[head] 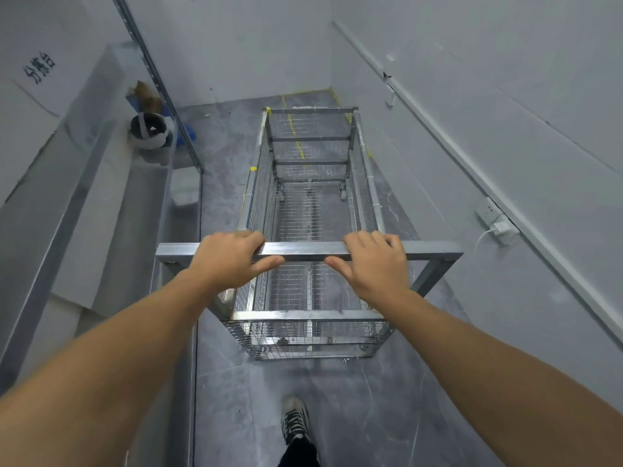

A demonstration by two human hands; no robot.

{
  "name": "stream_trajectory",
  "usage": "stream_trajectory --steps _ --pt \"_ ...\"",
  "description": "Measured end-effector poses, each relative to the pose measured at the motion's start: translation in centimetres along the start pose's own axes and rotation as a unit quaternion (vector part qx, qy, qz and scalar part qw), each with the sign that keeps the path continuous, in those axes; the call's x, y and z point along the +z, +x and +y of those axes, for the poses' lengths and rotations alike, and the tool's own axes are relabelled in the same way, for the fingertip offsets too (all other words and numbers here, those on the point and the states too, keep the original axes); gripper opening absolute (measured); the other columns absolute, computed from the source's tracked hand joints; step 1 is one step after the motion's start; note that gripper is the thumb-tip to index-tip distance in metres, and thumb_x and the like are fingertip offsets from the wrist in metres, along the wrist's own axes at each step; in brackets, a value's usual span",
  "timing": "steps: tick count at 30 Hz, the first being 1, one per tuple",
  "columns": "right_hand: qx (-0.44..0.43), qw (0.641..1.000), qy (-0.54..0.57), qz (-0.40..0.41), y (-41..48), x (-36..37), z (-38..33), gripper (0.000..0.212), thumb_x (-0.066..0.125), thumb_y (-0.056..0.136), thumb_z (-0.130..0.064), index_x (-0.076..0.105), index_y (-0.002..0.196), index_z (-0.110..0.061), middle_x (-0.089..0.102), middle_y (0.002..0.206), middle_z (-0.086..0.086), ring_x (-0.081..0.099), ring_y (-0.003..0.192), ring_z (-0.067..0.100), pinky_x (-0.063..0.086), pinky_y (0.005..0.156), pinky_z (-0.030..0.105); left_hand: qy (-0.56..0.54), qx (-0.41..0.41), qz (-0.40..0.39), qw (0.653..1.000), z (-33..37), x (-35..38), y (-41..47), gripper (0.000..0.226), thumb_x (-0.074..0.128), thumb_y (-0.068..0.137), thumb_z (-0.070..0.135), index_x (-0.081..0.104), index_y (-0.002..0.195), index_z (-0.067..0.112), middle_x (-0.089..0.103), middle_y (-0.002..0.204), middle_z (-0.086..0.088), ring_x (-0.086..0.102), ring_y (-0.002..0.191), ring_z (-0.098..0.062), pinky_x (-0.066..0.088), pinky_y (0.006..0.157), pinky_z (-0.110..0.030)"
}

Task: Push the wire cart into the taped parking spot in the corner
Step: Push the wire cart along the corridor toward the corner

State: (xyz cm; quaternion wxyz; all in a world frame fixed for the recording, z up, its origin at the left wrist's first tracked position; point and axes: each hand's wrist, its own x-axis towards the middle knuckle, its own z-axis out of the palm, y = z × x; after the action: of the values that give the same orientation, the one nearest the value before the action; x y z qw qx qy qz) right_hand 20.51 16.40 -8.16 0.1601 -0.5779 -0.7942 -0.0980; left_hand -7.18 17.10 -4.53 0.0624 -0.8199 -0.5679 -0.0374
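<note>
An empty metal wire cart stands lengthwise on the grey floor, its far end pointing at the corner. Both hands rest on its square steel handle bar: my left hand and my right hand, fingers curled over the top, thumbs underneath. Yellow tape lines mark a rectangle on the floor in the far corner. The cart's front half lies over that marking; tape shows through the mesh and along its left side.
A long grey workbench runs along the left, with a white helmet at its far end. The right wall carries a conduit and a socket with a charger. My shoe is on the floor behind the cart.
</note>
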Motion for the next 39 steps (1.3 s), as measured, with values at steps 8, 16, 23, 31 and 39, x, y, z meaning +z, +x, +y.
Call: stream_trajectory --steps 8,16,23,31,39 --pt "0.013 1.000 -0.020 -0.013 6.9 2.9 2.9 0.063 0.025 0.093 -0.073 0.061 0.098 -0.022 0.063 0.090 -0.004 0.057 0.085 0.023 0.028 0.079 0.037 -0.020 0.016 0.047 0.999 -2.5 1.8 7.0 0.060 0.021 0.082 0.080 0.041 0.072 0.025 0.052 0.063 0.009 0.047 0.051 -0.015 0.028 0.046 -0.025" --pt "0.031 0.998 -0.022 -0.053 14.7 5.2 7.7 0.062 0.024 0.092 -0.073 0.057 0.103 -0.021 0.060 0.097 -0.003 0.055 0.094 0.024 0.028 0.088 0.038 -0.009 -0.005 0.019 1.000 -2.8 2.1 15.9 0.058 0.019 0.082 0.079 0.039 0.076 0.025 0.050 0.066 0.009 0.046 0.055 -0.015 0.022 0.046 -0.028" --pt "0.021 0.999 -0.025 -0.014 22.8 8.7 10.9 0.062 0.026 0.091 -0.071 0.057 0.095 -0.018 0.060 0.089 0.000 0.055 0.086 0.027 0.029 0.083 0.039 -0.017 -0.013 0.041 0.999 -5.8 4.1 24.6 0.057 0.026 0.084 0.078 0.042 0.076 0.024 0.050 0.067 0.010 0.047 0.054 -0.017 0.029 0.047 -0.026" --pt "0.012 1.000 -0.005 -0.012 33.7 13.3 13.1 0.060 0.028 0.093 -0.069 0.058 0.095 -0.017 0.060 0.089 0.001 0.053 0.084 0.026 0.035 0.082 0.041 -0.017 -0.033 0.039 0.999 -11.4 5.9 35.2 0.056 0.028 0.084 0.080 0.040 0.074 0.027 0.049 0.063 0.011 0.048 0.054 -0.015 0.034 0.046 -0.026" --pt "0.006 1.000 -0.001 -0.017 44.1 17.2 15.1 0.055 0.030 0.094 -0.068 0.055 0.096 -0.019 0.057 0.090 -0.001 0.051 0.085 0.025 0.033 0.085 0.041 -0.020 -0.014 0.061 0.998 -17.0 7.9 45.1 0.056 0.025 0.083 0.080 0.039 0.072 0.027 0.048 0.062 0.011 0.046 0.050 -0.013 0.028 0.045 -0.024"
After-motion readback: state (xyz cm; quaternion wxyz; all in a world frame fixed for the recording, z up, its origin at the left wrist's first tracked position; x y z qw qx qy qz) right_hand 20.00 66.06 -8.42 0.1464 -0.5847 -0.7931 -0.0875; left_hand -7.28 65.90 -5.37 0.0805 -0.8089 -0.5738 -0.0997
